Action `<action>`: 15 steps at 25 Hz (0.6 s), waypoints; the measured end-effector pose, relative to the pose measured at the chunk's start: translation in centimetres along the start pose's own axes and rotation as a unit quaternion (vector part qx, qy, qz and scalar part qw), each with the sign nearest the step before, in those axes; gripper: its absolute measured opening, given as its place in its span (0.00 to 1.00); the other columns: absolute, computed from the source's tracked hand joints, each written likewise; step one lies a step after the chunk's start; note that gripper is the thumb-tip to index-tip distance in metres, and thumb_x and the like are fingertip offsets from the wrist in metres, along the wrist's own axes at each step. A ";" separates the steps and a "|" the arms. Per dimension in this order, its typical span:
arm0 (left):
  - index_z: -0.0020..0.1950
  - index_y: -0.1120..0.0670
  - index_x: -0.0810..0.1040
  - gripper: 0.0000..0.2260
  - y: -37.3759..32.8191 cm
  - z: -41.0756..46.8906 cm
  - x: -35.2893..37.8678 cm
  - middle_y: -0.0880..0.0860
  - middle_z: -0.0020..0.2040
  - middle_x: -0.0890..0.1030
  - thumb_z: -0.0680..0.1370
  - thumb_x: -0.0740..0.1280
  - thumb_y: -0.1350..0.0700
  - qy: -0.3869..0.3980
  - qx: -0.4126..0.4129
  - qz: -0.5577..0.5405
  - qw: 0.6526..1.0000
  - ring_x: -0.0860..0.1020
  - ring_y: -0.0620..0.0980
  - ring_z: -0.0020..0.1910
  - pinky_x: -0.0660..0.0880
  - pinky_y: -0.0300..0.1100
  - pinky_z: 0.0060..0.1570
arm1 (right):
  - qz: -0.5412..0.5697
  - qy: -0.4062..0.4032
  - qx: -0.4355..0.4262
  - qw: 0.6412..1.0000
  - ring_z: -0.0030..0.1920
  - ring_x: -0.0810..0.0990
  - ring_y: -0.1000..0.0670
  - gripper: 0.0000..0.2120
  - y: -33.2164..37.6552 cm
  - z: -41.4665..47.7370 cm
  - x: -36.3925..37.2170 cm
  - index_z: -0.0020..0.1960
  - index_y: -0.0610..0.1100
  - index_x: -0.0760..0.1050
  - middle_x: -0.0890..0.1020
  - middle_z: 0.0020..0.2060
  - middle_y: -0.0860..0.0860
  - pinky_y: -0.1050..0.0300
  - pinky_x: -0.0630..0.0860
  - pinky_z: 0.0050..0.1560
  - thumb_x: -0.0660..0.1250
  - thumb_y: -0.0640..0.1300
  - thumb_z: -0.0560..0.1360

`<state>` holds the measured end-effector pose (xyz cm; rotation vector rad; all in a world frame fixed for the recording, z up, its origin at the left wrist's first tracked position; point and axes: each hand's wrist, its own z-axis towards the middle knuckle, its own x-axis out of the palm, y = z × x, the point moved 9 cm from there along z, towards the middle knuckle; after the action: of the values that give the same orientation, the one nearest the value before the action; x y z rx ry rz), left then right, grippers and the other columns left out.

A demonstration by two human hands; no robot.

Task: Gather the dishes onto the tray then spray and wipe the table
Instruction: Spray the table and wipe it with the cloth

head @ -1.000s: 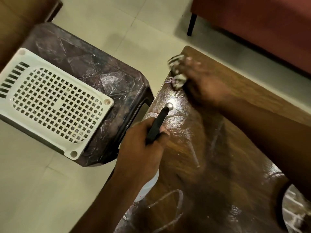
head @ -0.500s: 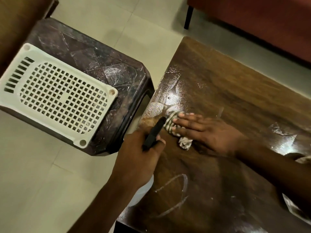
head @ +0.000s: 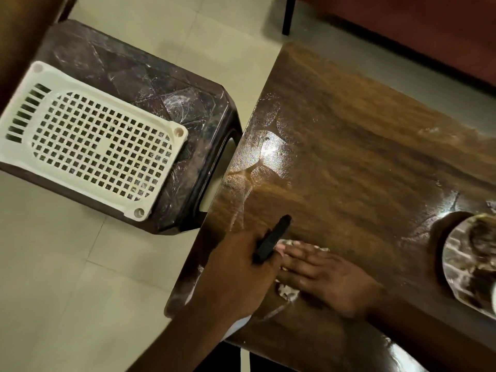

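Your right hand (head: 326,277) lies flat on the glossy dark brown wooden table (head: 349,146), fingers straight and close together, pressing down a crumpled pale cloth (head: 287,292) that peeks out at your fingertips and under your palm. Your left hand (head: 236,269) curls around a slim black spray nozzle (head: 272,238) at the table's near left corner; the whitish bottle beneath is mostly hidden. Wet streaks shine on the wood. A white perforated plastic tray (head: 88,138) rests on a scratched dark plastic stool (head: 150,76) beside the table. A round shiny metal plate (head: 467,261) sits at the right edge.
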<state>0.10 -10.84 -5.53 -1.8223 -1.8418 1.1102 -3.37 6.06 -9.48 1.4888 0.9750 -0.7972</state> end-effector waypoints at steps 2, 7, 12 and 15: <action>0.39 0.38 0.79 0.07 0.3 -0.6 -0.4 0.42 0.33 0.80 0.78 0.71 0.46 -0.012 0.000 -0.008 1.000 0.78 0.45 0.33 0.73 0.44 0.38 | -0.009 0.028 -0.030 0.999 0.87 0.54 0.44 0.27 -2.4 -0.6 -1.4 0.87 0.47 0.56 0.57 0.87 0.46 0.43 0.60 0.84 0.50 0.50 0.90; 0.45 0.47 0.82 0.16 2.9 -1.2 -3.2 0.50 0.41 0.84 0.70 0.70 0.35 -0.082 -0.040 -0.058 0.994 0.84 0.54 0.41 0.83 0.61 0.50 | 0.075 -0.254 0.450 0.853 0.85 0.62 0.40 0.29 -15.3 3.3 -7.7 0.82 0.42 0.67 0.67 0.83 0.41 0.36 0.61 0.82 0.59 0.42 0.81; 0.46 0.44 0.85 0.09 4.0 -1.7 -6.0 0.49 0.37 0.87 0.71 0.71 0.43 -0.109 -0.042 -0.067 0.991 0.85 0.54 0.40 0.83 0.57 0.49 | 0.033 -0.052 0.053 0.997 0.84 0.62 0.37 0.25 -2.4 14.2 -2.6 0.78 0.40 0.73 0.70 0.81 0.40 0.36 0.59 0.82 0.64 0.44 0.82; 0.49 0.40 0.86 0.06 4.0 -2.5 -6.4 0.46 0.42 0.88 0.74 0.71 0.44 -0.105 -0.015 -0.057 0.993 0.87 0.48 0.46 0.83 0.55 0.53 | -0.049 0.080 -0.155 0.983 0.85 0.59 0.40 0.28 -0.4 13.5 -1.2 0.81 0.41 0.69 0.68 0.82 0.42 0.39 0.55 0.85 0.61 0.45 0.82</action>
<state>5.50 -16.67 -4.89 -1.6470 -2.0628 1.2803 -3.74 -7.46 -10.51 1.2544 1.2413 -0.5699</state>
